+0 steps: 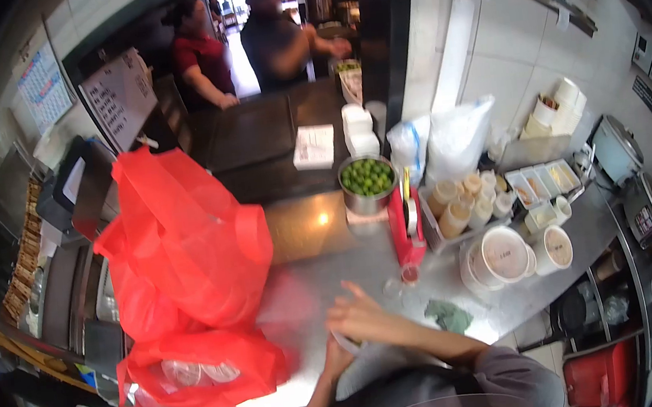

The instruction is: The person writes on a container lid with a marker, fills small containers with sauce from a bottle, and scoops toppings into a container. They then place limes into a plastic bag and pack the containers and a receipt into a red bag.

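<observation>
My right hand [363,316] reaches in from the right over the steel counter [333,270], fingers curled over a small pale rounded container [349,345]. My left hand [334,359] comes up from below and meets it under that container, mostly hidden. Just left of both hands stands a tall red plastic bag [187,242]. A second red bag [201,373] with round lidded containers inside lies at the counter's front edge.
A metal bowl of limes [367,177], a red tape dispenser [407,233], sauce cups [454,207], two lidded tubs [504,255] and a green rag [449,316] sit to the right. Two people [246,49] stand behind the far dark counter [251,136].
</observation>
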Action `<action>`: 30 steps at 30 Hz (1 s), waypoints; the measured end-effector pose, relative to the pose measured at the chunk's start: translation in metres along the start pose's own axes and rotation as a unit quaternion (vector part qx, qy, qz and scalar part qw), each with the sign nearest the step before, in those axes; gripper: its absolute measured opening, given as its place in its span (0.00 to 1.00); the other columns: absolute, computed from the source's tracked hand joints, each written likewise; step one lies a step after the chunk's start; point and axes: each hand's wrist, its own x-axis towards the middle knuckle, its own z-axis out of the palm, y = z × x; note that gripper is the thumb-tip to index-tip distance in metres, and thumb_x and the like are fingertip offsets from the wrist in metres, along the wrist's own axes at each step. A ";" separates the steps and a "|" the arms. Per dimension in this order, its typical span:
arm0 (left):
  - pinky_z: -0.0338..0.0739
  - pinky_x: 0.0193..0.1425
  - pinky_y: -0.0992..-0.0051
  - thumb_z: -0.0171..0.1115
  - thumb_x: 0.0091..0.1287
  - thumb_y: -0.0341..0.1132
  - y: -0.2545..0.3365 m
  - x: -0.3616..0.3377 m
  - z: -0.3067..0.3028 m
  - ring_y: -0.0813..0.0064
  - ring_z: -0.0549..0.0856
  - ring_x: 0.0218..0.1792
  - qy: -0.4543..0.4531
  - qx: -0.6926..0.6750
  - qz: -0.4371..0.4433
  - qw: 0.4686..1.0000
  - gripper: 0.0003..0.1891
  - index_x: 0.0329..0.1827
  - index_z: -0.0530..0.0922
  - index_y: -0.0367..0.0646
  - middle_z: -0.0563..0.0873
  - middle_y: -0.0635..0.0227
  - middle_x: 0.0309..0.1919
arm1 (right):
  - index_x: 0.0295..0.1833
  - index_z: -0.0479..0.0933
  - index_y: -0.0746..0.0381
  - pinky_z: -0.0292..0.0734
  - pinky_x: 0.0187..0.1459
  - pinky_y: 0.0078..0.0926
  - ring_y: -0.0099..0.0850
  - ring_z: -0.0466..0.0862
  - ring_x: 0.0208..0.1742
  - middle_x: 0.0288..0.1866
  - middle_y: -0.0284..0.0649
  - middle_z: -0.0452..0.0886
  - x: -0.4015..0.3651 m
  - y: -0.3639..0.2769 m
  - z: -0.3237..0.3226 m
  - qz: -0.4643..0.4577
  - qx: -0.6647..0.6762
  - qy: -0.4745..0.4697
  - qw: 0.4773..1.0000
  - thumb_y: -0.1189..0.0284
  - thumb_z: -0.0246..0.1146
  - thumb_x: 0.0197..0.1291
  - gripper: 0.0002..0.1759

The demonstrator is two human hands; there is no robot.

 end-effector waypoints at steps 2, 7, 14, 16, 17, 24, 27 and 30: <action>0.74 0.52 0.68 0.71 0.48 0.31 0.017 0.008 0.005 0.68 0.82 0.45 0.032 0.006 0.010 0.999 0.22 0.48 0.76 0.38 0.83 0.62 0.41 | 0.38 0.79 0.54 0.56 0.65 0.53 0.26 0.78 0.44 0.32 0.30 0.77 0.000 0.003 -0.031 0.031 0.022 0.150 0.988 0.73 0.60 0.45 0.11; 0.76 0.48 0.72 0.70 0.50 0.32 0.027 0.008 0.011 0.73 0.82 0.43 0.025 -0.040 -0.091 0.995 0.21 0.48 0.77 0.36 0.83 0.62 0.41 | 0.42 0.78 0.61 0.64 0.61 0.44 0.35 0.81 0.45 0.38 0.38 0.81 -0.037 -0.004 -0.067 0.124 0.270 0.114 0.948 0.71 0.63 0.52 0.10; 0.75 0.49 0.71 0.72 0.49 0.31 -0.018 -0.013 0.015 0.72 0.81 0.44 0.004 0.008 -0.095 0.995 0.23 0.49 0.76 0.36 0.83 0.63 0.41 | 0.43 0.78 0.63 0.75 0.44 0.36 0.37 0.82 0.43 0.41 0.43 0.81 -0.057 -0.002 0.011 0.051 0.284 -0.074 0.955 0.70 0.64 0.53 0.12; 0.74 0.51 0.71 0.72 0.48 0.31 -0.018 -0.018 0.019 0.71 0.80 0.45 0.014 0.022 -0.112 0.993 0.25 0.50 0.75 0.35 0.82 0.62 0.43 | 0.41 0.80 0.57 0.74 0.34 0.37 0.42 0.80 0.32 0.31 0.44 0.81 -0.049 0.006 -0.025 0.036 0.428 0.078 0.900 0.72 0.63 0.53 0.09; 0.74 0.52 0.70 0.73 0.47 0.30 -0.019 -0.017 0.018 0.71 0.80 0.46 0.012 0.055 -0.130 0.990 0.26 0.50 0.75 0.35 0.82 0.61 0.44 | 0.41 0.80 0.58 0.73 0.34 0.37 0.41 0.79 0.31 0.30 0.43 0.81 -0.046 0.011 -0.049 0.062 0.541 0.099 0.833 0.73 0.63 0.53 0.09; 0.72 0.53 0.72 0.76 0.45 0.31 0.013 -0.008 0.015 0.71 0.79 0.47 -0.007 0.004 -0.149 0.989 0.29 0.50 0.72 0.33 0.81 0.60 0.45 | 0.58 0.72 0.60 0.72 0.51 0.34 0.36 0.79 0.51 0.45 0.42 0.79 -0.072 0.092 -0.051 0.143 0.279 -0.166 0.935 0.67 0.67 0.50 0.28; 0.73 0.51 0.73 0.76 0.45 0.32 0.036 0.000 0.016 0.73 0.78 0.47 0.003 0.003 -0.131 0.991 0.30 0.50 0.72 0.33 0.79 0.60 0.46 | 0.64 0.67 0.60 0.66 0.59 0.36 0.41 0.71 0.61 0.56 0.46 0.72 -0.084 0.094 0.034 0.036 0.332 -0.077 0.939 0.64 0.70 0.47 0.37; 0.73 0.48 0.73 0.74 0.48 0.32 0.068 0.006 0.017 0.74 0.77 0.49 -0.006 0.011 -0.130 0.991 0.28 0.52 0.71 0.35 0.77 0.61 0.48 | 0.65 0.66 0.61 0.60 0.64 0.36 0.44 0.62 0.68 0.67 0.48 0.62 -0.063 0.077 0.042 0.001 0.435 -0.111 0.893 0.63 0.69 0.47 0.38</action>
